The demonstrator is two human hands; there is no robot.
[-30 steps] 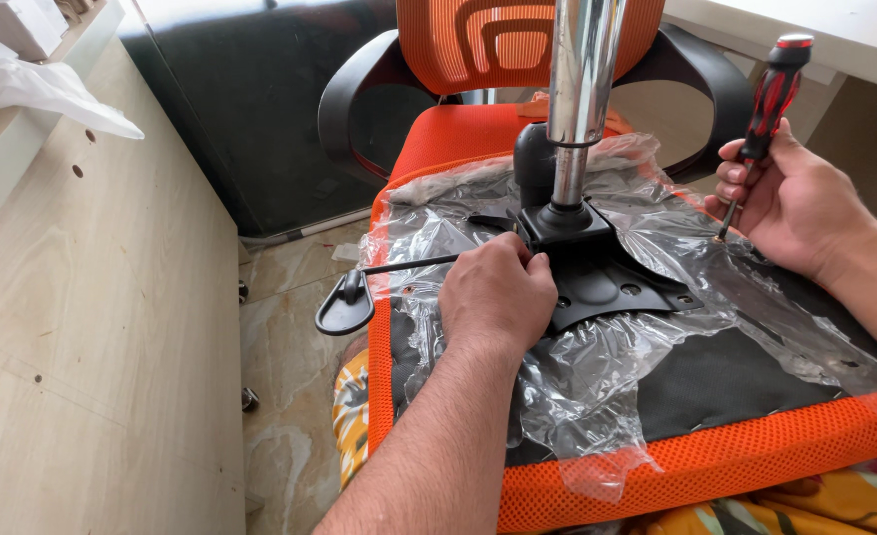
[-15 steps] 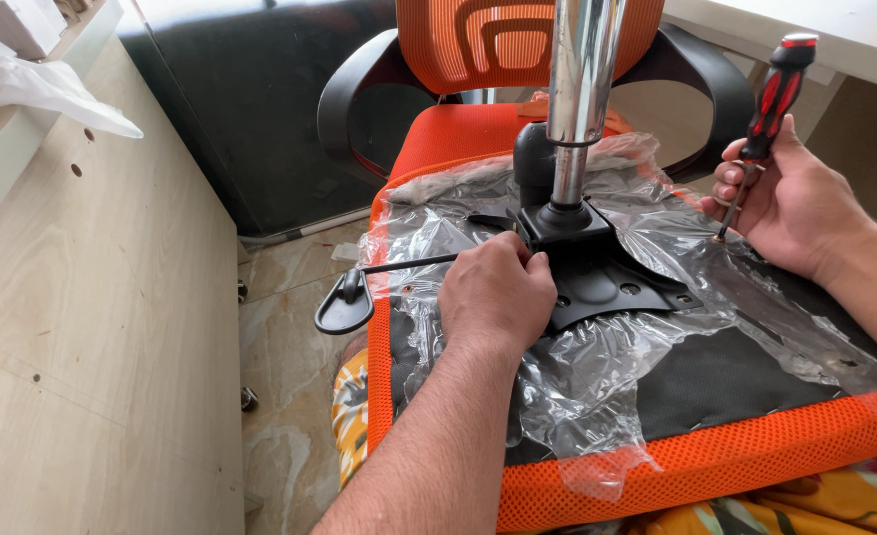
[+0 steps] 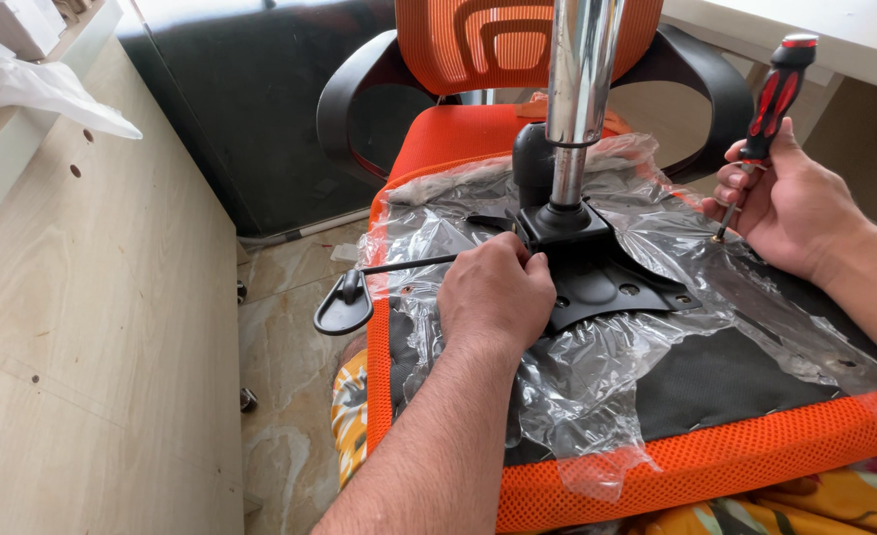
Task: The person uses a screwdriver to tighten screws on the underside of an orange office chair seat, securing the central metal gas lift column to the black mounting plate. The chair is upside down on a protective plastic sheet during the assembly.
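An orange mesh chair seat [image 3: 716,466] lies upside down, partly wrapped in clear plastic film [image 3: 597,386]. A black metal mechanism plate [image 3: 607,282] sits on its underside, with a chrome gas cylinder [image 3: 582,89] standing up from it. My left hand [image 3: 493,292] rests on the plate's left edge, fingers curled down at the plate near the base of the black lever rod [image 3: 399,266]. What the fingers pinch is hidden. My right hand [image 3: 790,203] grips a red-and-black screwdriver [image 3: 770,99], its tip pointing down at the film on the right.
The lever ends in a black paddle handle [image 3: 342,305] hanging over the tiled floor [image 3: 290,396]. An orange backrest with black armrests [image 3: 359,84] stands behind. A light wooden panel [image 3: 82,327] runs along the left, with a white plastic bag [image 3: 47,94] on it.
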